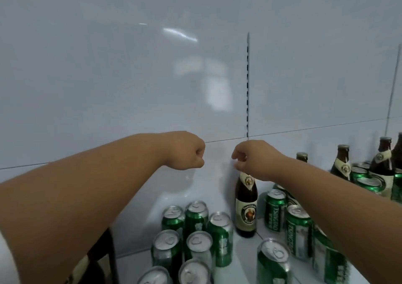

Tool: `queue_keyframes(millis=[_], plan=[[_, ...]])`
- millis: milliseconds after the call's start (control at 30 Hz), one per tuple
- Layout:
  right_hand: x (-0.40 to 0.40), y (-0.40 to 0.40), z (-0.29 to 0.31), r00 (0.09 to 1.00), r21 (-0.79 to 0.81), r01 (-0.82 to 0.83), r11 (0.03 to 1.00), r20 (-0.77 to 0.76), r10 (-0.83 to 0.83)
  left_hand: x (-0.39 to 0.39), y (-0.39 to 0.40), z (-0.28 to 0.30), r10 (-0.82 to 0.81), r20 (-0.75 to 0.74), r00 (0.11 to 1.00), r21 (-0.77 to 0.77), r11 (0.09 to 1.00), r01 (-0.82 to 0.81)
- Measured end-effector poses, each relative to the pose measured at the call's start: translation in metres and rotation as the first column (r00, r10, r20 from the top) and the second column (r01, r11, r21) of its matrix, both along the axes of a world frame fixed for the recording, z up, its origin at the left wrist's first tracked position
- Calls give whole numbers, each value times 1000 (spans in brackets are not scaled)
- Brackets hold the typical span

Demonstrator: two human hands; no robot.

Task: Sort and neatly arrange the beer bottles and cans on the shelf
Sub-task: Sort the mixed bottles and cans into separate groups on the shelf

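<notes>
My left hand (187,151) is raised in front of the white back panel, curled into a fist that holds nothing. My right hand (245,155) is level with it, fingers also curled, with nothing visible in them. Just below and behind my right wrist a brown beer bottle (247,207) with a cream label stands upright, its cap hidden by the hand. A tight cluster of green cans (195,229) stands left of the bottle. More green Tsingtao cans (298,229) stand to the right, partly hidden under my right forearm.
Other brown bottles (342,162) and green cans (367,183) crowd the far right of the white shelf (261,232). A slotted upright rail (247,83) runs up the back panel. A dark object (104,257) sits at the lower left under my left arm.
</notes>
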State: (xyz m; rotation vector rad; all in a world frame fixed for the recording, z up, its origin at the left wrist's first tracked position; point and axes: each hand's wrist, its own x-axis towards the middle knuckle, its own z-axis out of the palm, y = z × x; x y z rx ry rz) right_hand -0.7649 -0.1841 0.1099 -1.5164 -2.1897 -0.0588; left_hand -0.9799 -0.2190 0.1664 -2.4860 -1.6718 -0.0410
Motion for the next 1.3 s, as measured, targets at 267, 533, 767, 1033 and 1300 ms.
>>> queue_keyframes(millis=[267, 533, 767, 1033, 1300], plan=[[35, 70, -40, 996, -84, -53, 995, 70, 59, 72, 45, -41, 20, 21, 1000, -79, 997, -18], [41, 73, 10, 981, 114, -187, 976, -27, 192, 90, 68, -59, 118, 171, 978, -86, 991, -105], [27, 20, 133, 942, 510, -145, 848, -192, 277, 93, 58, -43, -79, 857, 508, 152, 983, -102], [-38, -27, 157, 769, 650, -91, 754, -436, 468, 24, -7, 4, -139, 757, 638, 481, 780, -401], [-165, -82, 143, 591, 706, -203, 678, -464, 660, -117, -117, 25, 64, 612, 788, 541, 693, -476]])
